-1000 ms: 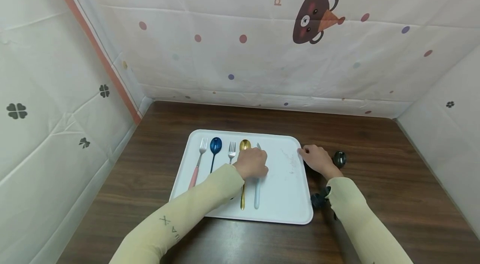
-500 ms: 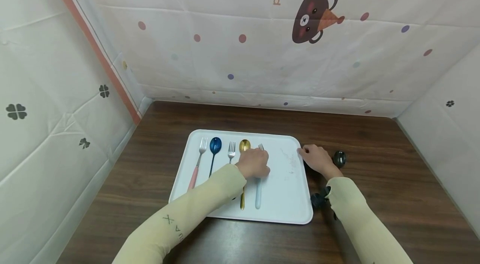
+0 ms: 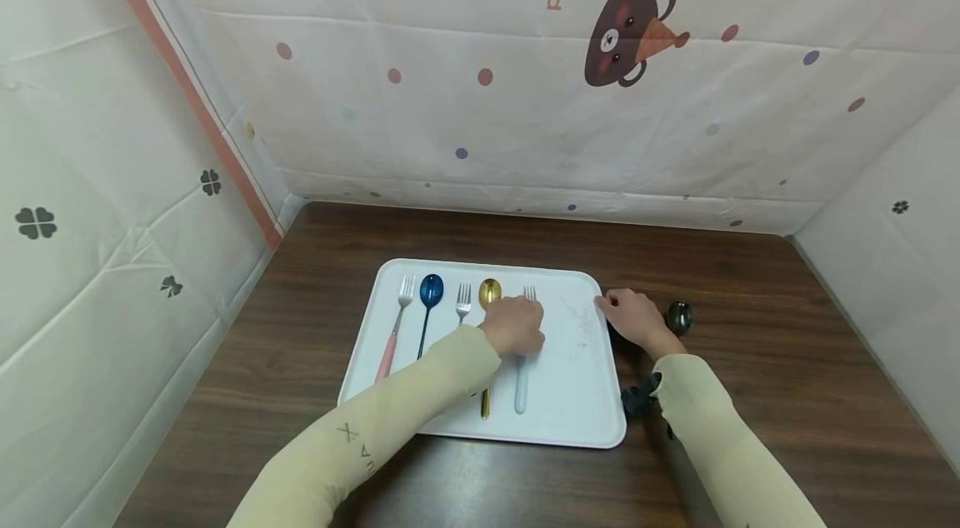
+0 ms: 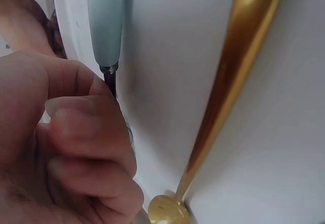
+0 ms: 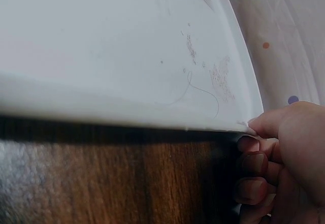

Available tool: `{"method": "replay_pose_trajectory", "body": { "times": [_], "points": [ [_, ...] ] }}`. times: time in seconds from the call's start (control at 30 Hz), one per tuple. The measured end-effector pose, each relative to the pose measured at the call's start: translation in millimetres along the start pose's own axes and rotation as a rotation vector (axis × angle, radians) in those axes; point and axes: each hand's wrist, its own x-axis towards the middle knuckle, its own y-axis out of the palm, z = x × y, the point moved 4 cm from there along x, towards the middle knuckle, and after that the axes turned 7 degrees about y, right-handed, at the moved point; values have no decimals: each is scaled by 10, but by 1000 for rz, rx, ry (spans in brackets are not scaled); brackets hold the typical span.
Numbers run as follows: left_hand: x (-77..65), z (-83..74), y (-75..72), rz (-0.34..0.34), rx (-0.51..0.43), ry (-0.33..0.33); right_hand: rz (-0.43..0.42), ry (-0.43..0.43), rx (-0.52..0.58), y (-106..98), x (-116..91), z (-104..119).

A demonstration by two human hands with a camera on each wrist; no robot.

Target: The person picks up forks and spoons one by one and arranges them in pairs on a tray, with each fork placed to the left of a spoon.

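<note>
My left hand (image 3: 513, 326) pinches the neck of a fork with a pale blue handle (image 3: 521, 389). Its tines (image 3: 529, 293) show beyond the knuckles, and the hand hides the neck in the head view. From close by, the left wrist view shows the blue handle (image 4: 105, 26) above the curled fingers, just over the tray's white surface. A gold spoon (image 3: 490, 289) lies immediately left of this fork, partly covered by the hand and sleeve. At the white tray's (image 3: 588, 428) right edge, my right hand (image 3: 633, 318) grips the rim (image 5: 223, 127) between thumb and fingers.
Further left on the tray lie a pink-handled fork (image 3: 393, 336), a blue spoon (image 3: 431, 291) and a small fork (image 3: 463, 299); the left sleeve covers parts of them. A black spoon (image 3: 678, 317) and a dark object (image 3: 637, 400) are on the wooden table (image 3: 757, 328), right of the tray.
My left hand has shifted slightly right with the blue-handled fork. The fork has turned from edge-on to showing its tines, and stands farther from the gold spoon. My right hand stays on the rim.
</note>
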Motion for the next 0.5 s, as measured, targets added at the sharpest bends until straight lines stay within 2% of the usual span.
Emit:
{"method": "replay_pose_trajectory", "body": {
  "times": [0.5],
  "points": [
    [66,-56,55,-7,76,-10,-7,12,-13,11,26,-11]
  ]
}}
